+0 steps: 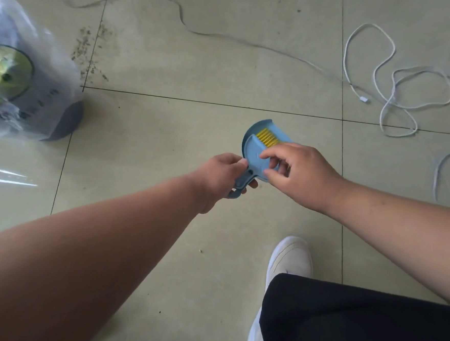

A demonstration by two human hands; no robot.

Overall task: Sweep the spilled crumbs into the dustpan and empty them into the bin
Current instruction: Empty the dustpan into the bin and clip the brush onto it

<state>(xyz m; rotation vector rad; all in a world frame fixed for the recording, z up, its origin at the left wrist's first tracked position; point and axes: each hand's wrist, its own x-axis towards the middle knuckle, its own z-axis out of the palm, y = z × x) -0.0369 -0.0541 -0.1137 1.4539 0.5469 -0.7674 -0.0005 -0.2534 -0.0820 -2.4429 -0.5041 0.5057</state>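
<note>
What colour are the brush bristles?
Yellow; the bristles show clearly in the head view, against the blue dustpan.

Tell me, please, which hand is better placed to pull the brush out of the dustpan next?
The right hand: its fingers already rest on the blue brush nested in the dustpan, while the left hand is closed on the handles and can steady the pan.
</note>
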